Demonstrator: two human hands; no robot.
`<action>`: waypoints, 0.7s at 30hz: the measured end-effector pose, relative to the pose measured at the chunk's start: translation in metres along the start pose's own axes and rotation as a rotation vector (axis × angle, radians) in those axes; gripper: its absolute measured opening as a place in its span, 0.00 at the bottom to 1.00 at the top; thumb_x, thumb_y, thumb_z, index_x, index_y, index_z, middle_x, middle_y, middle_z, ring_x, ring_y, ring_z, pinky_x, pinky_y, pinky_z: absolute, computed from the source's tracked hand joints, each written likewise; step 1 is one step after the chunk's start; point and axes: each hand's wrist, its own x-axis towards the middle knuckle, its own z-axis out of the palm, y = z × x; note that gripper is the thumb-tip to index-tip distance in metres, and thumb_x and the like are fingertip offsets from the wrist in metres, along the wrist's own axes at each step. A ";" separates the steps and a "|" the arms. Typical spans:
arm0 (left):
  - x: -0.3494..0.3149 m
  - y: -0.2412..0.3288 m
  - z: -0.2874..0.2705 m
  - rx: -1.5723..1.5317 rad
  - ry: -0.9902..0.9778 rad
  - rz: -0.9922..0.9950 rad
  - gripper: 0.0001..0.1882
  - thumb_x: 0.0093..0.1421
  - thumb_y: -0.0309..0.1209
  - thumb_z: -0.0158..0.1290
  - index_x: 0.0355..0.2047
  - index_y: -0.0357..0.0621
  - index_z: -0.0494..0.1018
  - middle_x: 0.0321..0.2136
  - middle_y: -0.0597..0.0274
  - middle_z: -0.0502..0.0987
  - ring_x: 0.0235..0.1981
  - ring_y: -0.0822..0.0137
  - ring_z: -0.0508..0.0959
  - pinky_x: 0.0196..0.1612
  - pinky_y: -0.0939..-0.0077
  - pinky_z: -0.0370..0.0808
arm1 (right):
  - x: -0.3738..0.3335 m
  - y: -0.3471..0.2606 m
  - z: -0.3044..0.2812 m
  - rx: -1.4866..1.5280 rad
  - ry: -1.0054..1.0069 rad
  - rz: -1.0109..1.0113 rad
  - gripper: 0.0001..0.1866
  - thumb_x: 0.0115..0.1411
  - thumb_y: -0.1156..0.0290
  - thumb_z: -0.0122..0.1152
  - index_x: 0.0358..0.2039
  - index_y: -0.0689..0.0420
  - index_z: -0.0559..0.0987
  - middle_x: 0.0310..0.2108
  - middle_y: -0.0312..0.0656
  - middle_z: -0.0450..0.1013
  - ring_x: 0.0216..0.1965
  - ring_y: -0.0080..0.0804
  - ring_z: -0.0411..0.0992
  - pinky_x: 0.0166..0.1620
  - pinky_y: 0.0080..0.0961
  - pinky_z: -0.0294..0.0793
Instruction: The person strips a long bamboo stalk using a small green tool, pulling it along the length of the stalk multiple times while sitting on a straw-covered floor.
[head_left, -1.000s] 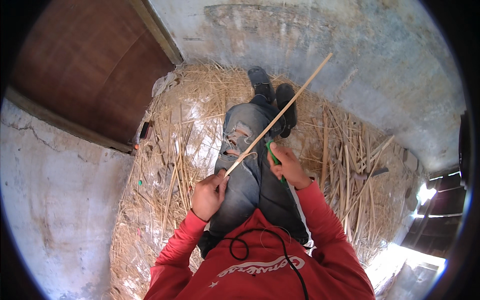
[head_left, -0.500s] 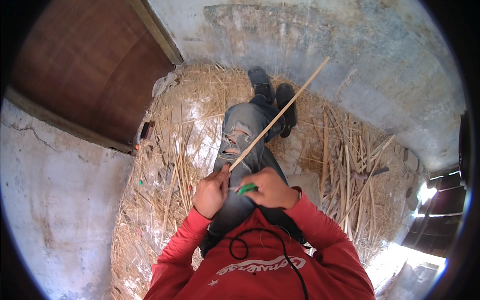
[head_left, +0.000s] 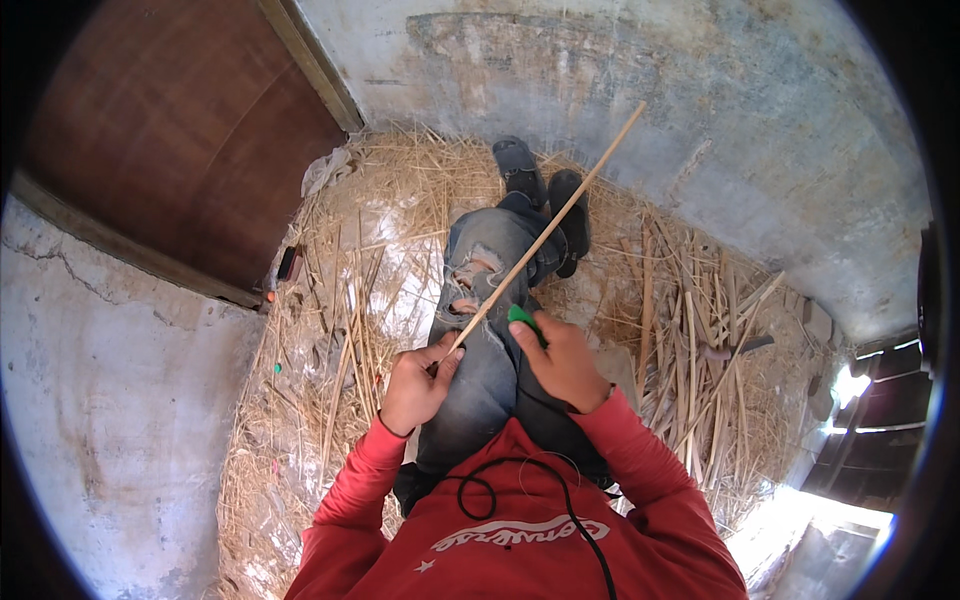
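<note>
A long, thin bamboo strip (head_left: 545, 232) slants up and away to the right across my knees. My left hand (head_left: 418, 385) is closed on its near end, thumb pressed along it. To the right of the strip and apart from it, my right hand (head_left: 563, 365) is wrapped round a small green-handled knife (head_left: 520, 318); its blade cannot be made out now. Both hands are above my legs, in torn jeans (head_left: 480, 250).
Shavings and straw-like scraps (head_left: 400, 165) cover the floor. A pile of split strips (head_left: 700, 340) lies to the right, with a dark-ended tool (head_left: 755, 343) on it. Walls (head_left: 640, 60) stand ahead and left, beside a brown door panel (head_left: 180, 140). A small dark object (head_left: 288, 263) lies near the door.
My right hand has moved up and away from my left hand with the green-handled knife, turning it upward. The strip's far end has shifted slightly left.
</note>
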 end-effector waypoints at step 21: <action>-0.076 -0.004 -0.041 0.238 -0.032 0.181 0.08 0.63 0.20 0.57 0.41 0.29 0.81 0.19 0.51 0.75 0.18 0.61 0.77 0.25 0.67 0.73 | 0.062 0.103 -0.078 -0.136 0.390 0.234 0.25 0.74 0.52 0.50 0.39 0.64 0.80 0.19 0.55 0.68 0.21 0.45 0.68 0.28 0.43 0.64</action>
